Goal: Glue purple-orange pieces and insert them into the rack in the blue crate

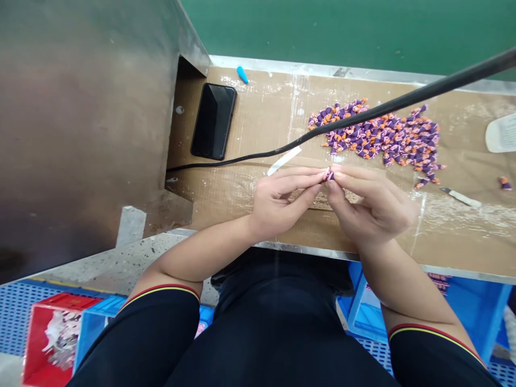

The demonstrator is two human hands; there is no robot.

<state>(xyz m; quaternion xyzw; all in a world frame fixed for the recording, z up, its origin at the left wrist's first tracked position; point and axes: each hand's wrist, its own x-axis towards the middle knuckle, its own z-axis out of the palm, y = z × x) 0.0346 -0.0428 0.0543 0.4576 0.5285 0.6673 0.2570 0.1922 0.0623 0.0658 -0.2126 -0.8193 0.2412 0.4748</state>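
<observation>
- Lower left, on the floor side: red crate (pixel 35 336) holding a heap of white and pinkish scraps (pixel 62 336).
- Just beside it, blue crate (pixel 91 328), contents mostly hidden by the sleeve.
- Under the table edge at right, large blue bin (pixel 475 314), with pinkish patches inside too unclear to identify.
- At the right edge, white container (pixel 502 133), partly cut off; contents impossible to tell.
- On that container, faint lines of print, too small to read; on the dark phone (pixel 213 121), no brand legible.
- Between the two hands, near the cardboard's front edge: small purple-and-pink piece (pixel 331 176).
- Left hand (pixel 282 201): thumb and fingers nearly closed, pinching one side of that piece.
- Right hand (pixel 368 207): likewise pinched, gripping the other side.
- Beyond the right hand, pile of purple, pink and orange pieces (pixel 415 142), partly crossed by black cable (pixel 250 157).
</observation>
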